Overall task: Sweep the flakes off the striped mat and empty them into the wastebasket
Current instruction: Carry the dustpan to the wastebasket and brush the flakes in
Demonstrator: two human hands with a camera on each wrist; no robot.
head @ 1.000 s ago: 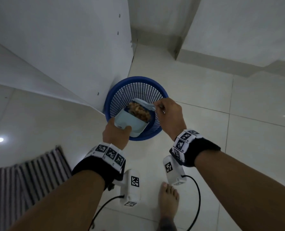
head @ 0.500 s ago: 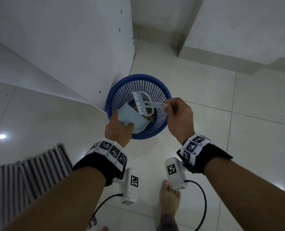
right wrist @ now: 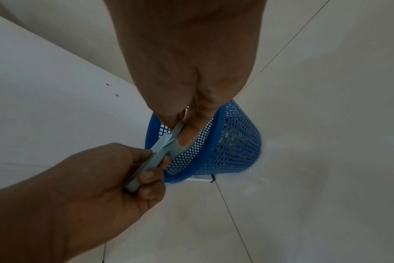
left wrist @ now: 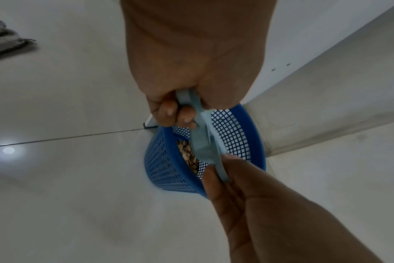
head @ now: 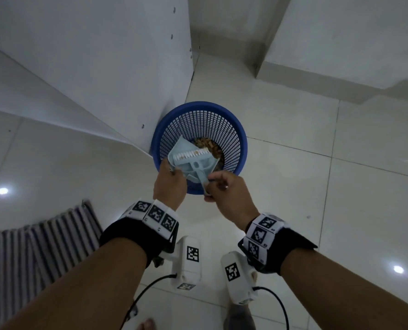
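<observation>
The blue mesh wastebasket stands on the tiled floor with brown flakes at its bottom. Over its near rim my left hand grips the handle of a pale blue dustpan, which is tilted into the basket. A matching brush lies in the pan, bristles up. My right hand pinches the brush handle. In the left wrist view the flakes show inside the basket. The striped mat lies at the lower left.
A white cabinet panel stands right against the basket's left side. A white ledge runs along the back right. My bare feet are on the tiles below the hands.
The dustpan held a heap of flakes a second ago; it has tipped and the flakes now lie in the basket. My right hand came nearer and laid the brush into the pan.
</observation>
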